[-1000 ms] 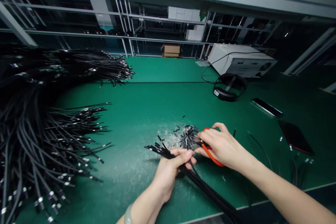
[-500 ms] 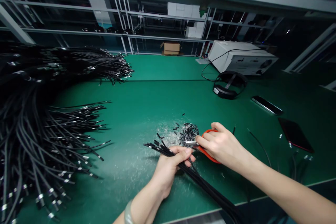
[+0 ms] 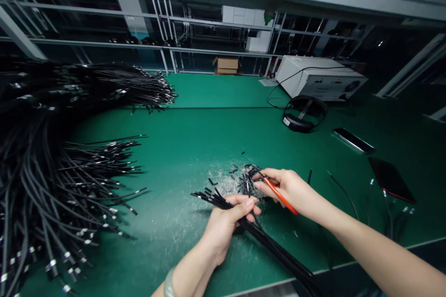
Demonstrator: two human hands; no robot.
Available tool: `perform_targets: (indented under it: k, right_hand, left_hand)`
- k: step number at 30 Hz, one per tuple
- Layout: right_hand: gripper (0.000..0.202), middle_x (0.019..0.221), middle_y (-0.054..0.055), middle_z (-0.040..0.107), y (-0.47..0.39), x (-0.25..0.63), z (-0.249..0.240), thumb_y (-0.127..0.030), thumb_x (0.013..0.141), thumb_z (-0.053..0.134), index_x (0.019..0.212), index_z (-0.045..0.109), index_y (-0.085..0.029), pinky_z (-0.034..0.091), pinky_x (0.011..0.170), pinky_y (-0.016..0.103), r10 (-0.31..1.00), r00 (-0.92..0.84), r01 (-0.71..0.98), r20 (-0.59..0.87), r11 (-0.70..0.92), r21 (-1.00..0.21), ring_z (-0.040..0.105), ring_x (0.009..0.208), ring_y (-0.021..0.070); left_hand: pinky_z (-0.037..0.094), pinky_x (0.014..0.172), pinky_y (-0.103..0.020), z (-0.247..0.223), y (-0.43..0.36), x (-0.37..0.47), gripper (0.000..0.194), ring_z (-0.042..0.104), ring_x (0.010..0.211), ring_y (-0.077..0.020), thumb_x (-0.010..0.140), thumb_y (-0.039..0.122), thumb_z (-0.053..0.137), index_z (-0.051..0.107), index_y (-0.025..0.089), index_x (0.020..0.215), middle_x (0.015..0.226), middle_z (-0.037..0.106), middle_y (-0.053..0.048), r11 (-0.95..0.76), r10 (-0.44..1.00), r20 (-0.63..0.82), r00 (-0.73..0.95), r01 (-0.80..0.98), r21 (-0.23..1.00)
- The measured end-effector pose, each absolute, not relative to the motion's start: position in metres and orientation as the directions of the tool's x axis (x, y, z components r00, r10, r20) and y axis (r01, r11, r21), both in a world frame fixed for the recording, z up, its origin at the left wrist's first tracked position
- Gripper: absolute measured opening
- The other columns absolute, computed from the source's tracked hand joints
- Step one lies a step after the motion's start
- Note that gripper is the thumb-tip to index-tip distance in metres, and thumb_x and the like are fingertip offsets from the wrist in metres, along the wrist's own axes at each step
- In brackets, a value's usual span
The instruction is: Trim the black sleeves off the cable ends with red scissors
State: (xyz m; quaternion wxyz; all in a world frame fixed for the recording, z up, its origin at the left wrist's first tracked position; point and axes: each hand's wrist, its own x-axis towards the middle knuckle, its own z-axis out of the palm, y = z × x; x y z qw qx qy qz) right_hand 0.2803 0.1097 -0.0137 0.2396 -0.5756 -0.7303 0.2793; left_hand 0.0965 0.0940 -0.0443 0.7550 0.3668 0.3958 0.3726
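Observation:
My left hand (image 3: 232,218) is closed around a bundle of black cables (image 3: 275,246). The cut ends fan out to the left past my thumb, and the rest of the bundle runs down over the table's front edge. In my right hand (image 3: 284,188) are orange-handled scissors (image 3: 280,195), now seen nearly edge-on. Their tip is over a small pile of short black cut pieces (image 3: 246,181), just beyond my left fingertips; whether the blades are apart I cannot tell. Fine pale strands (image 3: 216,171) are scattered around the pile.
Large heaps of black cables (image 3: 45,148) cover the left of the green table (image 3: 209,134). At the right are a black headset (image 3: 303,113), a white machine (image 3: 318,76), a phone (image 3: 353,140), a dark flat device (image 3: 392,178) and loose cables (image 3: 344,192). Shelving (image 3: 209,48) stands behind.
My right hand has turned, so the scissors show edge-on instead of their loops, and their tip has shifted up away from my left fingers to the pile. My left hand stays still.

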Motion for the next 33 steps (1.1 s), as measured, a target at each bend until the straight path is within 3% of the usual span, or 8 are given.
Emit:
perform_targets:
  k: [1, 3, 6, 12, 25, 27, 30, 33]
  right_hand:
    - [0.032, 0.049, -0.005, 0.050, 0.109, 0.276, -0.014, -0.047, 0.084, 0.048, 0.096, 0.059, -0.020, 0.035, 0.042, 0.021, 0.972, -0.223, 0.585, -0.067, 0.079, -0.807, 0.046, 0.041, 0.0106]
    - [0.037, 0.049, -0.006, 0.049, 0.107, 0.268, -0.013, -0.049, 0.081, 0.052, 0.099, 0.057, -0.018, 0.032, 0.034, 0.018, 0.945, -0.263, 0.370, -0.197, -0.090, -0.925, 0.042, 0.035, 0.0079]
    - [0.034, 0.050, -0.006, 0.051, 0.104, 0.261, -0.011, -0.047, 0.076, 0.059, 0.089, 0.059, -0.016, 0.033, 0.031, 0.016, 0.927, -0.298, 0.235, -0.228, -0.160, -0.959, 0.040, 0.035, 0.0058]
    - [0.026, 0.041, -0.008, 0.047, 0.101, 0.260, -0.010, -0.043, 0.082, 0.051, 0.082, 0.056, -0.017, 0.031, 0.032, 0.015, 0.920, -0.321, 0.135, -0.226, -0.192, -0.972, 0.038, 0.028, 0.0051]
    - [0.029, 0.049, -0.005, 0.052, 0.100, 0.257, -0.005, -0.046, 0.082, 0.050, 0.084, 0.055, -0.018, 0.033, 0.031, 0.016, 0.928, -0.317, 0.249, -0.196, -0.118, -0.961, 0.041, 0.033, 0.0063]
    - [0.026, 0.053, -0.003, 0.054, 0.099, 0.257, -0.006, -0.043, 0.083, 0.050, 0.082, 0.056, -0.018, 0.038, 0.036, 0.019, 0.953, -0.281, 0.340, -0.116, -0.014, -0.940, 0.046, 0.038, 0.0086]
    - [0.019, 0.063, 0.002, 0.057, 0.098, 0.260, -0.005, -0.035, 0.081, 0.053, 0.072, 0.056, -0.019, 0.045, 0.052, 0.024, 0.974, -0.185, 0.546, 0.129, 0.211, -0.811, 0.055, 0.058, 0.0142]
    - [0.014, 0.066, 0.002, 0.057, 0.096, 0.266, -0.005, -0.033, 0.082, 0.053, 0.077, 0.057, -0.020, 0.045, 0.056, 0.025, 0.976, -0.118, 0.599, 0.182, 0.216, -0.771, 0.055, 0.060, 0.0150]
  left_hand:
    - [0.039, 0.063, -0.025, -0.044, 0.094, 0.096, 0.017, 0.053, 0.062, -0.0130, 0.072, 0.031, 0.067, 0.071, 0.015, 0.077, 0.073, 0.070, -0.005, 0.453, 0.852, -0.321, 0.413, -0.275, 0.848]
    - [0.039, 0.063, -0.026, -0.044, 0.094, 0.096, 0.016, 0.054, 0.063, -0.0135, 0.072, 0.031, 0.067, 0.070, 0.015, 0.075, 0.072, 0.070, -0.005, 0.448, 0.852, -0.310, 0.423, -0.283, 0.848]
    - [0.038, 0.061, -0.026, -0.042, 0.095, 0.097, 0.017, 0.054, 0.061, -0.0140, 0.070, 0.033, 0.069, 0.069, 0.016, 0.070, 0.071, 0.069, -0.005, 0.457, 0.846, -0.315, 0.430, -0.282, 0.843]
    - [0.038, 0.059, -0.027, -0.043, 0.096, 0.102, 0.022, 0.053, 0.055, -0.0134, 0.058, 0.033, 0.078, 0.067, 0.016, 0.064, 0.060, 0.068, -0.003, 0.461, 0.862, -0.343, 0.372, -0.299, 0.835]
    - [0.038, 0.058, -0.026, -0.045, 0.095, 0.102, 0.025, 0.052, 0.054, -0.0130, 0.055, 0.034, 0.080, 0.061, 0.017, 0.059, 0.056, 0.066, -0.001, 0.450, 0.870, -0.333, 0.363, -0.309, 0.838]
    - [0.038, 0.058, -0.026, -0.044, 0.095, 0.101, 0.024, 0.053, 0.054, -0.0133, 0.057, 0.035, 0.078, 0.062, 0.017, 0.059, 0.056, 0.066, -0.002, 0.450, 0.868, -0.335, 0.365, -0.298, 0.842]
    - [0.038, 0.058, -0.026, -0.041, 0.095, 0.100, 0.022, 0.053, 0.056, -0.0135, 0.062, 0.035, 0.075, 0.065, 0.016, 0.062, 0.060, 0.068, -0.004, 0.464, 0.856, -0.349, 0.381, -0.268, 0.844]
    - [0.038, 0.060, -0.025, -0.037, 0.095, 0.098, 0.018, 0.053, 0.059, -0.0131, 0.067, 0.033, 0.072, 0.067, 0.015, 0.067, 0.067, 0.069, -0.005, 0.478, 0.837, -0.343, 0.426, -0.265, 0.837]
